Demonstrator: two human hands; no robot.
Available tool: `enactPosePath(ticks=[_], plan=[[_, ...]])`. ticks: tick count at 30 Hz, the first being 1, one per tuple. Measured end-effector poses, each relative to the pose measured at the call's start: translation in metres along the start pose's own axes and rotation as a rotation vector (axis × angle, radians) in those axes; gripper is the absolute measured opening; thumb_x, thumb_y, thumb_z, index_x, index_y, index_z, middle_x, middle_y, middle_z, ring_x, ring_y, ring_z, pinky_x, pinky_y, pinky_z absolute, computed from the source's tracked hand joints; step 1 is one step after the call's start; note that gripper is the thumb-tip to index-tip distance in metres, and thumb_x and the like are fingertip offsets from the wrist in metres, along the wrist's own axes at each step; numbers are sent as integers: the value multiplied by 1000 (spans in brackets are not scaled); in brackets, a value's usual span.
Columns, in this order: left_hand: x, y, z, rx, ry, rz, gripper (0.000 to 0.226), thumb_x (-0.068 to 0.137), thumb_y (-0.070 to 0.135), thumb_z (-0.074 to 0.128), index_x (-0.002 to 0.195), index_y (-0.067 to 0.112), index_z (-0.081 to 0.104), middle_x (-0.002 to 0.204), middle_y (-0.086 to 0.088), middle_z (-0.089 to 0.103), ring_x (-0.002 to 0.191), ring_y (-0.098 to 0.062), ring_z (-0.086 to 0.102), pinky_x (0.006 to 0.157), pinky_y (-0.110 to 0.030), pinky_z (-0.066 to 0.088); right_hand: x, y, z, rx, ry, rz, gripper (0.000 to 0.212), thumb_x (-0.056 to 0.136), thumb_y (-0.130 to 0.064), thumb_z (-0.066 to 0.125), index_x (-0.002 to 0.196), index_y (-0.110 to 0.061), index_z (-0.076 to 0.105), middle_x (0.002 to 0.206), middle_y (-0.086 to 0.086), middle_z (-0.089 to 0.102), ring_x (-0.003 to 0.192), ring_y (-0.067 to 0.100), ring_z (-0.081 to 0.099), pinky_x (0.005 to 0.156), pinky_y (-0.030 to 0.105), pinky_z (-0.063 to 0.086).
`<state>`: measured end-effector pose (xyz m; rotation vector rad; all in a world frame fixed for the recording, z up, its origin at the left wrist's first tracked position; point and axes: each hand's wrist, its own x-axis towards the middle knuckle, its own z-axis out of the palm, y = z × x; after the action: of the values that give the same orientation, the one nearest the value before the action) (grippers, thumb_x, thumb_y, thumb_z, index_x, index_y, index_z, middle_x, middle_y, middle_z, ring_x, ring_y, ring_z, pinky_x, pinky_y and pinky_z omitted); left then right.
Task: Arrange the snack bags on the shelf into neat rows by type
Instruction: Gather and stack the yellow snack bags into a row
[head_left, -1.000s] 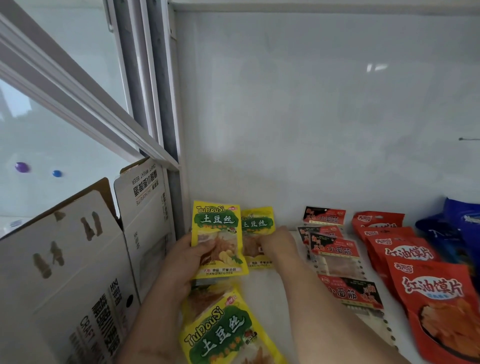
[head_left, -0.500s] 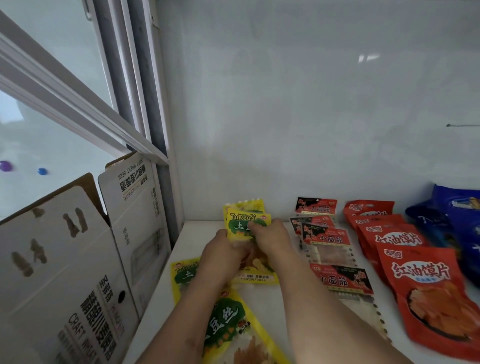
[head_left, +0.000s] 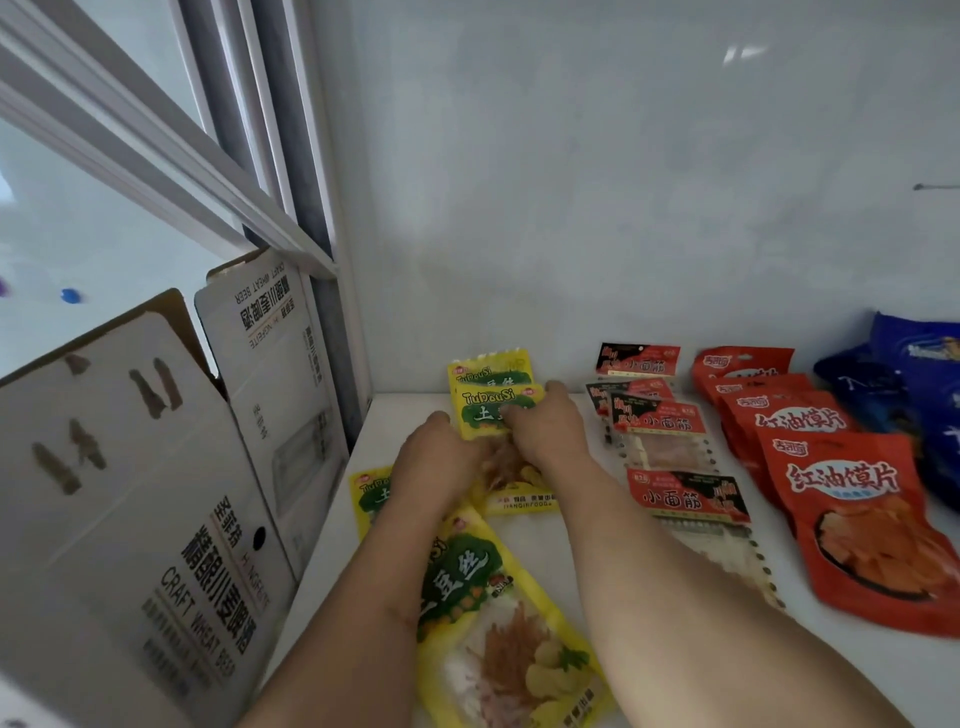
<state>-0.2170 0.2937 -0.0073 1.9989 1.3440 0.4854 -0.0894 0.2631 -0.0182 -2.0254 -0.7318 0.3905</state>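
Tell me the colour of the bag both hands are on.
Yellow bag with a green patch, seen in the head view.

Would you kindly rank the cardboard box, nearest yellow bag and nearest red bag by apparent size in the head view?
1. cardboard box
2. nearest yellow bag and nearest red bag: too alike, and nearness to the camera distorts them.

- The left hand (head_left: 434, 460) hides most of one yellow bag (head_left: 371, 491).
- The blue bags (head_left: 919, 374) run past the right edge.
- Small print on the cardboard box (head_left: 156, 519) is blurred.
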Motion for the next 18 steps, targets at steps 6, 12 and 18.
enactPosePath(ticks=[6,12,18], plan=[[-6,-16,-23,-100,107,-1,70,95,50,58,148,7,42,148,-13,51,131,-31,52,102,-35,42,-28,-7,-6,-129,50,-119,58,92,-39,61,137,-6,45,138,18,50,126,38,48,103,45,43],[-45,-47,-35,-60,239,-46,67,96,52,53,148,11,43,147,-12,53,133,-31,50,107,-40,42,-77,-13,-17,-233,5,-222,51,97,-41,53,139,-12,48,138,15,48,128,37,42,101,40,39],[-131,-54,-37,220,354,-79,73,95,68,40,143,13,43,141,-15,46,126,-37,51,93,-43,45,-123,2,-27,-288,-75,-212,40,97,-45,46,118,-13,58,114,8,66,94,30,59,70,34,42]])
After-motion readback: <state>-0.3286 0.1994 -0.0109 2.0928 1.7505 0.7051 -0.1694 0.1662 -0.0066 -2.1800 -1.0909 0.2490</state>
